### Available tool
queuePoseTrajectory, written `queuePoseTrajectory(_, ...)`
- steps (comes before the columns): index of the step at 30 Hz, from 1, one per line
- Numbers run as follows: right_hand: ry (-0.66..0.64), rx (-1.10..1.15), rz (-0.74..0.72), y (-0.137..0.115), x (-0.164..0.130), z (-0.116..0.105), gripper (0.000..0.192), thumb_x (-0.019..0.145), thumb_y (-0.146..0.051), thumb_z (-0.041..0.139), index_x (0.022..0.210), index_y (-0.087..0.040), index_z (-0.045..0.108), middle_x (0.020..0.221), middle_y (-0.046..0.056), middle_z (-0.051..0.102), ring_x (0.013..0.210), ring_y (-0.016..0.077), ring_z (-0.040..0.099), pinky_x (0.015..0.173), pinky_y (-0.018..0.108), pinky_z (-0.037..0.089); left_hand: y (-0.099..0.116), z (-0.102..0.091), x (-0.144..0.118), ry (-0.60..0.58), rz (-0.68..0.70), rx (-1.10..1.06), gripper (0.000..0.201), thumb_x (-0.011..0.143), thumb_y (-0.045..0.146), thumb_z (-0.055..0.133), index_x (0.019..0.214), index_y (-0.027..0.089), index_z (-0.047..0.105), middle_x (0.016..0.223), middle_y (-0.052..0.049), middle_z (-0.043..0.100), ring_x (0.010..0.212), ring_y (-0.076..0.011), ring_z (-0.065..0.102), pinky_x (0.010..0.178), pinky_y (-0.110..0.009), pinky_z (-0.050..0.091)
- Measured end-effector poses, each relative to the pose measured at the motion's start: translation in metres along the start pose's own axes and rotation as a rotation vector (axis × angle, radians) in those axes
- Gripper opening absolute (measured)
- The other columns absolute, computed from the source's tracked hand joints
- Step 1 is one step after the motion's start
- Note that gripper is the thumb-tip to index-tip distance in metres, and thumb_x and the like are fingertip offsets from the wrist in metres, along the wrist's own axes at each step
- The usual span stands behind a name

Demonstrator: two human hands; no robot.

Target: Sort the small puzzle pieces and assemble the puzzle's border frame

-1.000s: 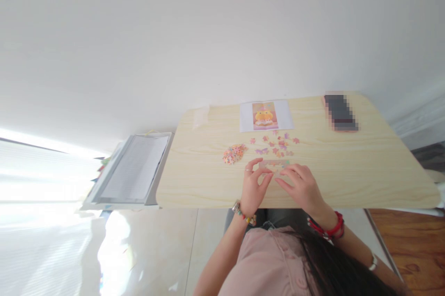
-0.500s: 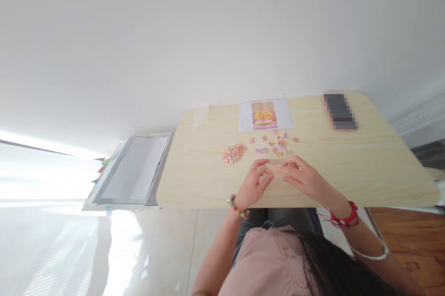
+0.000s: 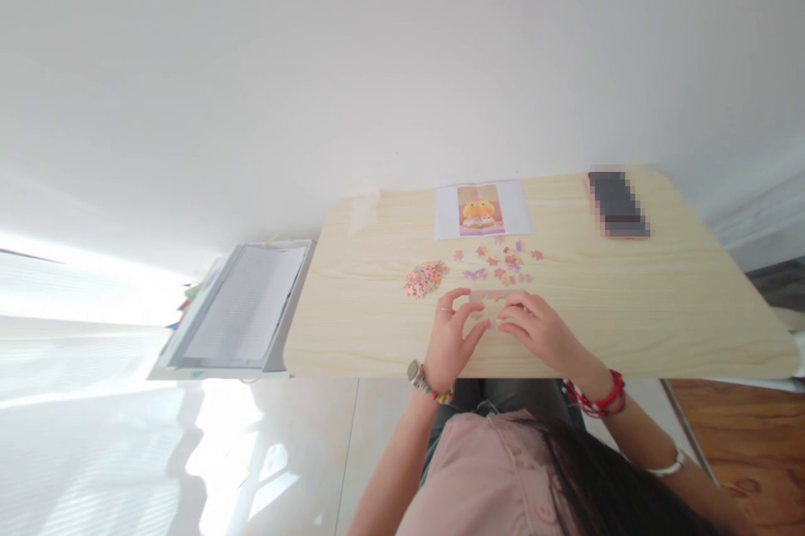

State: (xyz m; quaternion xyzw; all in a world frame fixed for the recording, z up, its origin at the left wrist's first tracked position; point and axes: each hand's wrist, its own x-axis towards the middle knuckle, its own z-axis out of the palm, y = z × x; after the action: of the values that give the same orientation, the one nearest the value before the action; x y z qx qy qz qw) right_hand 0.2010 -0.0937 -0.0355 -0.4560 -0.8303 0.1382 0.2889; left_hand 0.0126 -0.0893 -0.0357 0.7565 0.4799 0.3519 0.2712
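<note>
My left hand (image 3: 451,341) is curved over the near part of the table, its thumb and index finger parted and nothing visible between them; my right hand (image 3: 542,333) is bent in from the right, thumb and fingertips close together, and whether they pinch a piece I cannot tell; between and just beyond my fingertips lies the joined puzzle section (image 3: 485,296), a pale pink strip partly hidden by my hands.

Just beyond it, loose puzzle pieces (image 3: 513,260) lie scattered in pink and purple; to their left is a heaped pile of pieces (image 3: 423,279), near my left hand but apart from it; farther off, a white sheet (image 3: 518,209) bears a printed picture (image 3: 480,214) of a yellow figure; a clear packet (image 3: 364,213) lies at the far left, and a dark phone (image 3: 620,205), pixelated, at the far right of the wooden table (image 3: 654,309); left of the table, papers (image 3: 245,301) rest in a tray (image 3: 274,358).
</note>
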Motion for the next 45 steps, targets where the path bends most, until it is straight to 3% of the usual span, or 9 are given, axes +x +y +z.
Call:
queuePoseTrajectory(5,0.037,0.019,0.066,0.0,-0.005,0.024,0.016,0.087,-0.027,0.046,0.087,-0.021,0.061,0.09,0.007,0.058,0.086,0.02,0.055,0.077,0.038,0.047,-0.011,0.002,-0.015,0.025,0.036,0.199,0.012,0.079,0.019,0.059,0.09,0.022,0.059,0.12,-0.008,0.042,0.112,-0.0252,0.043,0.086,-0.045,0.047)
queuePoseTrajectory(12,0.078,0.015,0.096,0.002,-0.004,0.043,0.014,0.086,-0.026,0.048,0.084,-0.018,0.06,0.089,0.008,0.058,0.09,0.0207,0.054,0.079,0.037,0.046,-0.023,0.008,-0.014,0.038,0.069,0.279,0.012,0.079,0.013,0.056,0.088,0.02,0.06,0.118,-0.008,0.041,0.111,-0.0249,0.043,0.087,-0.046,0.047)
queuePoseTrajectory(32,0.033,-0.154,0.053,-0.01,0.002,0.04,0.017,0.086,-0.021,0.048,0.08,-0.018,0.063,0.082,0.006,0.06,0.08,0.0183,0.054,0.075,0.035,0.039,-0.027,0.009,-0.015,0.036,0.116,0.33,0.013,0.082,0.013,0.052,0.084,0.02,0.063,0.117,-0.008,0.043,0.111,-0.0238,0.041,0.09,-0.044,0.045)
queuePoseTrajectory(45,0.08,-0.164,0.025,-0.01,-0.002,0.045,0.02,0.087,-0.02,0.047,0.077,-0.019,0.064,0.08,0.005,0.059,0.078,0.0167,0.051,0.074,0.032,0.038,-0.028,0.01,-0.017,0.048,0.127,0.334,0.013,0.082,0.014,0.051,0.088,0.02,0.062,0.117,-0.008,0.042,0.112,-0.0241,0.04,0.09,-0.044,0.046)
